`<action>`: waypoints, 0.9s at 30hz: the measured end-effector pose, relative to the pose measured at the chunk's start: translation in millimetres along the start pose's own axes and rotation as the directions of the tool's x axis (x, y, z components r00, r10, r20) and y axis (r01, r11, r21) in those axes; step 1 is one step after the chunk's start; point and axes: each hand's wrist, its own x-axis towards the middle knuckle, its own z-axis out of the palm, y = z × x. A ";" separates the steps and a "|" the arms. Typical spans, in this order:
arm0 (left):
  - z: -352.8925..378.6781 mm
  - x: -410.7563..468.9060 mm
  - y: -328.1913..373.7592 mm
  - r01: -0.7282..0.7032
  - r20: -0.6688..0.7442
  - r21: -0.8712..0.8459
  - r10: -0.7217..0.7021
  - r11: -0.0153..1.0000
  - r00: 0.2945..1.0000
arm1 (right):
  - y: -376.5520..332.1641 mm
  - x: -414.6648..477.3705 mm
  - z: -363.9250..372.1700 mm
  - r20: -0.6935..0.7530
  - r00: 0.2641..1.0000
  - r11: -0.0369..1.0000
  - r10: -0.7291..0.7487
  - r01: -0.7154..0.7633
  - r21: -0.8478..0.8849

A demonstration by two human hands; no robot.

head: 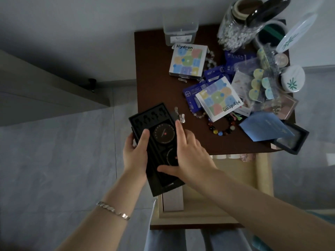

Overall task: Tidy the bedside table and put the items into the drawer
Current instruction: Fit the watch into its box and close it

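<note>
A long black tray box (157,124) with round dials and moulded slots hangs over the front left corner of the dark brown bedside table (154,87). My left hand (135,153) grips its left edge, thumb on top. My right hand (188,154) lies across its right side, index finger stretched along the edge and thumb pressed on the lower part. Below the table top the light wooden drawer (226,180) stands pulled out, with a white box (173,200) at its left side.
The table top holds two Hydron boxes (188,60) (219,98), blue sachets (213,73), a bead bracelet (222,130), a blue booklet (266,127), a cotton-swab jar (235,28), a clear plastic box (180,31), contact-lens blisters (261,86) and a white round case (292,78). Grey floor lies to the left.
</note>
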 end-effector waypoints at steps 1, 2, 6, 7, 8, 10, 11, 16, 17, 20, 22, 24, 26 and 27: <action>-3.9 2.7 0.5 0.002 -0.023 0.005 -0.002 1.000 1.000 | 0.5 1.7 0.2 -0.016 0.999 0.999 -0.043 0.043 -0.027; -8.3 6.0 1.8 -0.003 -0.045 0.015 0.004 1.000 0.999 | 3.1 5.3 -2.0 -0.062 0.996 0.998 -0.070 0.069 -0.011; -20.5 18.4 13.2 -0.056 -0.075 0.042 0.059 0.998 0.995 | 23.7 38.4 -20.0 -0.311 0.948 0.995 0.069 -0.043 0.091; -22.4 20.6 15.7 -0.064 -0.072 0.043 0.067 0.997 0.995 | 26.1 49.2 -21.6 -0.333 0.937 0.993 0.109 -0.084 0.088; -23.8 21.9 17.8 -0.070 -0.067 0.042 0.072 0.997 0.995 | 26.7 59.7 -21.2 -0.334 0.933 0.991 0.135 -0.119 0.068; -25.2 22.9 20.8 -0.077 -0.055 0.040 0.079 0.996 0.995 | 25.0 76.8 -15.5 -0.288 0.941 0.983 0.176 -0.182 0.007; -25.4 22.9 22.2 -0.082 -0.046 0.041 0.084 0.996 0.995 | 23.8 83.7 -11.2 -0.251 0.948 0.977 0.196 -0.210 -0.030; -25.8 21.9 26.5 -0.116 -0.003 0.051 0.116 0.992 0.993 | 23.0 96.5 4.3 -0.228 0.934 0.959 0.276 -0.282 0.006; -25.9 21.0 26.1 -0.116 0.009 0.061 0.115 0.991 0.993 | 25.4 93.9 4.3 -0.217 0.919 0.942 0.329 -0.304 0.140; -25.8 19.2 24.4 -0.126 0.063 0.109 0.119 0.986 0.991 | 29.9 78.9 -2.0 -0.128 0.890 0.694 0.438 -0.244 0.678; -24.0 17.3 22.6 -0.142 0.108 0.171 0.125 0.975 0.986 | 27.7 64.4 -13.0 -0.047 0.907 0.375 0.418 -0.125 0.919; -19.9 14.1 20.2 -0.166 0.166 0.225 0.130 0.960 0.978 | 27.3 48.0 -23.9 -0.059 0.936 0.291 0.347 -0.048 0.956; -14.8 10.3 16.7 -0.202 0.220 0.274 0.143 0.940 0.965 | 27.9 33.7 -32.3 -0.111 0.946 0.423 0.306 -0.031 0.906; -12.5 8.4 15.0 -0.225 0.244 0.297 0.154 0.928 0.958 | 27.8 28.8 -34.0 -0.118 0.945 0.462 0.304 -0.038 0.886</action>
